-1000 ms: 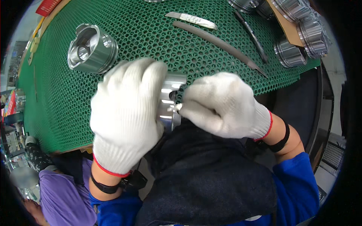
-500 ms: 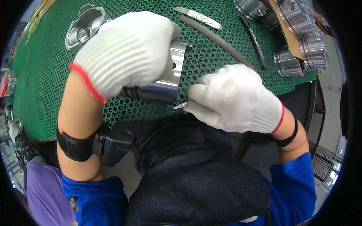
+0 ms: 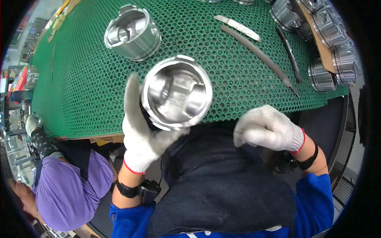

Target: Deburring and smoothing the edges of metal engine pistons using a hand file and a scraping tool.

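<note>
My left hand [image 3: 139, 133], in a white glove with a red cuff, grips a shiny metal piston [image 3: 178, 95] by its side. The piston's hollow underside faces up at me, slightly blurred, above the near edge of the green mat. To the right, apart from the piston, my right hand [image 3: 270, 129] is closed with the fingers curled in. Whatever it holds, if anything, is hidden. A second piston [image 3: 137, 39] lies tilted on the mat beyond my left hand, its hollow side showing.
On the green honeycomb mat [image 3: 83, 87] lie a white-wrapped blade [image 3: 237, 27], a long grey file [image 3: 258, 53] and a thin black tool [image 3: 289, 55]. More pistons [image 3: 323, 75] stand around cardboard [image 3: 317, 39] at right. A person in purple [image 3: 73, 190] works at left.
My left hand has turned the piston so its hollow side faces up and drawn it nearer. My right hand has moved away to the right; the small pointed blade in it no longer shows.
</note>
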A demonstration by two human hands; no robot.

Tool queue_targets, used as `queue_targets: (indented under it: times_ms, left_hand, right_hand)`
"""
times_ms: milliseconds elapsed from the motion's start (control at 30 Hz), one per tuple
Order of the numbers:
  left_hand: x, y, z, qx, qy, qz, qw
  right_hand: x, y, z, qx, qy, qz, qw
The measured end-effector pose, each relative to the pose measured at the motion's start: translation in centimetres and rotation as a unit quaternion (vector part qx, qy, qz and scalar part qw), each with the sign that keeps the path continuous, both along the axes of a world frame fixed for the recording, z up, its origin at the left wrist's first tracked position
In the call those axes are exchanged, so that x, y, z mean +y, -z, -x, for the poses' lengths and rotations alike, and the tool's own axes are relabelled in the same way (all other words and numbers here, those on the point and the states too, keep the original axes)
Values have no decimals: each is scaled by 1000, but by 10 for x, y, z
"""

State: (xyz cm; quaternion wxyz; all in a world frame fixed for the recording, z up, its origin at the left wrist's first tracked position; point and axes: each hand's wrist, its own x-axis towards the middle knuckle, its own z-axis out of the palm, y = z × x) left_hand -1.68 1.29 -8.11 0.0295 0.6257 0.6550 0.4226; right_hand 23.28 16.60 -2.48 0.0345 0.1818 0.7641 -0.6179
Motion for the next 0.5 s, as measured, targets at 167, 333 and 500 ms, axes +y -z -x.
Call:
queue_targets:
  times_ms: [167,333,500]
  left_hand:
    - [-4,4,14,-285,-5,54,957]
    - [72,-37,22,141,156,59,976]
    - [59,-63,-50,239,96,47,965]
  right_hand:
    - [-6,10,-30,-29,152,177,972]
    - [-10,-1,-8,-30,180,150,972]
    - [-2,4,-14,-21,182,-1,983]
